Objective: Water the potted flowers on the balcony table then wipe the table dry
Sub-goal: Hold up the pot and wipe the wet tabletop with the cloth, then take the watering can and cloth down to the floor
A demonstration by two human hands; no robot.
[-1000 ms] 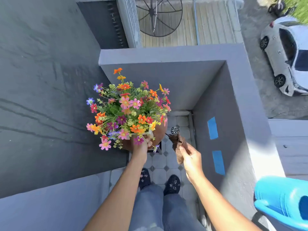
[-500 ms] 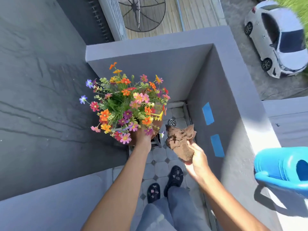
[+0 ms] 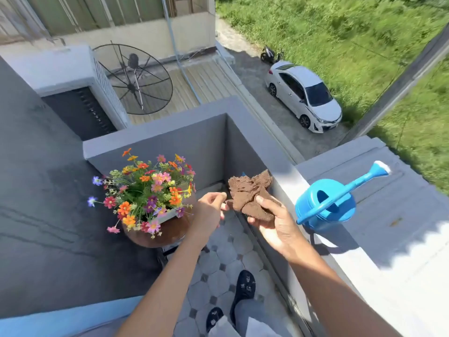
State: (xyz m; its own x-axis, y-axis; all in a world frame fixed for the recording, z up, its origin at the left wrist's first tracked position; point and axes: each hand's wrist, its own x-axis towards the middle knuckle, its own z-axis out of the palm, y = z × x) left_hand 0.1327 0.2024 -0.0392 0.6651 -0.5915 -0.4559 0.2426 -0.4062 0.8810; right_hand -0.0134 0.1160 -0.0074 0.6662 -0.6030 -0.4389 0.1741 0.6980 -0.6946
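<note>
Right hand (image 3: 274,224) grips a brown cloth (image 3: 252,194); left hand (image 3: 209,211) curls beside it, grip unclear. Watering can (image 3: 325,205) stands right, flowers (image 3: 148,190) left; wiping seemingly not begun

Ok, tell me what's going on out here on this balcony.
A person stands on a tiled balcony. Their right hand holds a crumpled brown cloth. The left hand is at the cloth's edge with fingers curled; whether it pinches the cloth is unclear. The potted flowers sit on a small round table to the left, with no hand on them. A blue watering can stands on the ledge to the right.
</note>
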